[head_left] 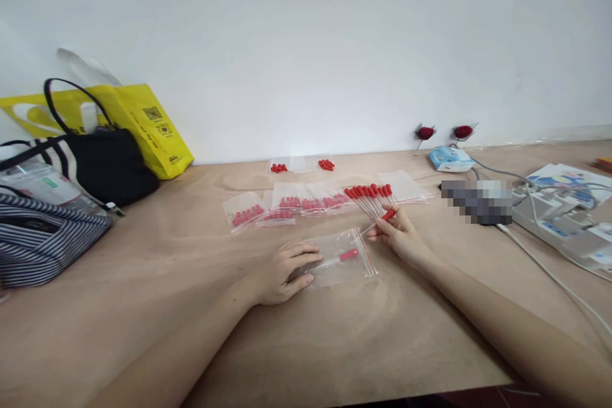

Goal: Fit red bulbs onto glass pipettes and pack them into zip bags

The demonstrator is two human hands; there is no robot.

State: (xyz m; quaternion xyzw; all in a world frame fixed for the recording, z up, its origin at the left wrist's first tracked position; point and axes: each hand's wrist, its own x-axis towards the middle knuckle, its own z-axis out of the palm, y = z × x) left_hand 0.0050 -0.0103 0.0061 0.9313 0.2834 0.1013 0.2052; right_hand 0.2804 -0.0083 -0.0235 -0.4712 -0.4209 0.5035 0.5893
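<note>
A clear zip bag (335,275) lies flat on the table with its red-lined opening facing right. Inside it is one dropper (349,255) with a red rubber bulb. My left hand (287,271) rests over the bag's left end, fingers and thumb spread apart, pressing down on it. In my right hand (399,236), thumb and fingers pinch another red-bulbed dropper (388,214), its thin clear stem pointing left toward the bag's mouth. Just behind that hand, several more droppers (368,192) lie side by side, bulbs away from me.
Filled zip bags (248,213) with red bulbs lie in a row, and two more red clusters (326,165) sit near the wall. Flat bags (401,185) are stacked behind the droppers. Handbags and a yellow bag (162,140) stand left; a power strip (564,229) with cables lies right.
</note>
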